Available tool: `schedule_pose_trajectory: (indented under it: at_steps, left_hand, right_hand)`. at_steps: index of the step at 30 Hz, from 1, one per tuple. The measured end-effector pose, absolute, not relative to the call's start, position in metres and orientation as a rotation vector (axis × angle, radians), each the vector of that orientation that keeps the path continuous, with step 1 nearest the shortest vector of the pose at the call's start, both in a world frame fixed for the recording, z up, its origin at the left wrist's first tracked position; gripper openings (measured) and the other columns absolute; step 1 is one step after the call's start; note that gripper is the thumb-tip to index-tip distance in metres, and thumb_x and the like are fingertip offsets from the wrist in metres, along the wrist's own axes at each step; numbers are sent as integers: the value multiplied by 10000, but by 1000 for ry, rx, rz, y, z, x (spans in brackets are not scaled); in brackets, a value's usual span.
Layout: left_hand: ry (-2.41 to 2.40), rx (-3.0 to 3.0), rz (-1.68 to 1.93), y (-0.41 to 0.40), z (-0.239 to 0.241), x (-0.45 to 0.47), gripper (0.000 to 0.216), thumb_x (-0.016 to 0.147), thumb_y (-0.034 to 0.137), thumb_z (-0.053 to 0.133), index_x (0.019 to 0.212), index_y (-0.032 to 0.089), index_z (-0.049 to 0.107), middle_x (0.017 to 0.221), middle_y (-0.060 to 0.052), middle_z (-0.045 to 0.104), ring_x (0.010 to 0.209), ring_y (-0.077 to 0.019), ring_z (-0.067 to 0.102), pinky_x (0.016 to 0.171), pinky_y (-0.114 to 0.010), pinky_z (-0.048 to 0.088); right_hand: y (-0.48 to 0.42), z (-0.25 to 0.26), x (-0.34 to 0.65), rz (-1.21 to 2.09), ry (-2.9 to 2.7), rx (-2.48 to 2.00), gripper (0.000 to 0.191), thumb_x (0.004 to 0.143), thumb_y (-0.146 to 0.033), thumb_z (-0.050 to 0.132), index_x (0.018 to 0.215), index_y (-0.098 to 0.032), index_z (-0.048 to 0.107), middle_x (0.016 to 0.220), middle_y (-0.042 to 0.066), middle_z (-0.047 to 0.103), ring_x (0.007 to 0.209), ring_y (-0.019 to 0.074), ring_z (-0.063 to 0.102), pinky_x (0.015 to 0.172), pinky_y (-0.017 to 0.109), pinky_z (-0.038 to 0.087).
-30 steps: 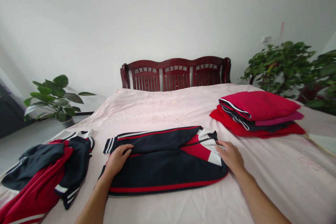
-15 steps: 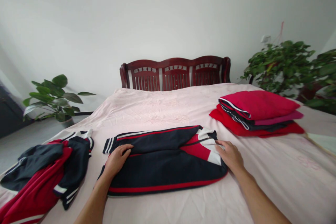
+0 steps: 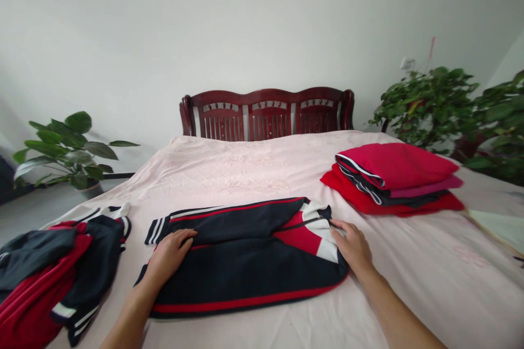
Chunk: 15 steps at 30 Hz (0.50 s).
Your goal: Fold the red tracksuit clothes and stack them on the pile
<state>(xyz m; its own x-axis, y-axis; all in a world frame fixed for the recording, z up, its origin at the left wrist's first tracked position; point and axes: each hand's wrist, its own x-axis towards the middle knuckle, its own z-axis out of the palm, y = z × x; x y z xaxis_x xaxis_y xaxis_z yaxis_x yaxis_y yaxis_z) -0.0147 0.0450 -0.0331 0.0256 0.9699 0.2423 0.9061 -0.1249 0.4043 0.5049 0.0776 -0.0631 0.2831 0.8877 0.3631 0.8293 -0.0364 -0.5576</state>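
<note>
A navy zip jacket (image 3: 241, 270) with red trim, a red-and-white chest and striped cuffs lies folded lengthwise on the bed, its collar to the right. My left hand (image 3: 172, 253) rests palm down over the hem end, fingers lying on the cloth near a sleeve. At the opposite end, my right hand (image 3: 352, 245) has the jacket's white collar edge between thumb and fingers. Part of the hem is hidden beneath my left hand and forearm.
A pale pink sheet (image 3: 229, 166) covers the bed. Folded red and dark clothes (image 3: 397, 166) are stacked at the right. Loose navy and red garments (image 3: 69, 267) lie heaped at the left. Behind stand a dark wooden headboard (image 3: 266, 98), a left plant (image 3: 73, 147) and a right plant (image 3: 429, 103).
The view has turned slightly right, so everything sits a little further left in the picture. Both hands stay at the same ends of the jacket, which keeps its folded shape.
</note>
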Motion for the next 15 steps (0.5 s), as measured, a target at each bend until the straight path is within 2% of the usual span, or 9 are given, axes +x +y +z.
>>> schedule_pose_trajectory:
  at_steps: [3,9,12,15]
  left_hand:
    - [2060,2176,600,44,-11,14,371,901,353,431,1131,232,695,1196,-55,706,1136,-258,620,1058,-423,401]
    - [1814,2190,658,58,26,136,335,951,384,425,1093,267,705,1164,-23,706,1089,-198,635,953,-308,450]
    - [1861,2267,575,70,24,192,330,923,386,516,1163,223,674,1151,-71,678,1067,-224,626,921,-319,457]
    - [1992,2312,445,79,10,223,434,855,356,624,1259,197,608,1149,-107,634,1041,-262,611,867,-350,468]
  right_hand:
    - [84,-48,503,33,-1534,-1718,393,816,-350,461,1104,-207,687,1125,89,684,1052,263,602,971,402,443]
    - [134,5,466,-4,-1788,-1627,380,884,-299,411,1125,-191,684,1164,78,686,1086,245,577,994,372,418]
    - [164,14,437,8,-2031,-1706,407,917,-252,371,1197,-169,655,1232,80,660,1137,222,556,1011,327,391]
    - [189,9,416,2,-2157,-1719,408,917,-255,398,1234,-173,643,1257,88,647,1151,228,548,993,327,385]
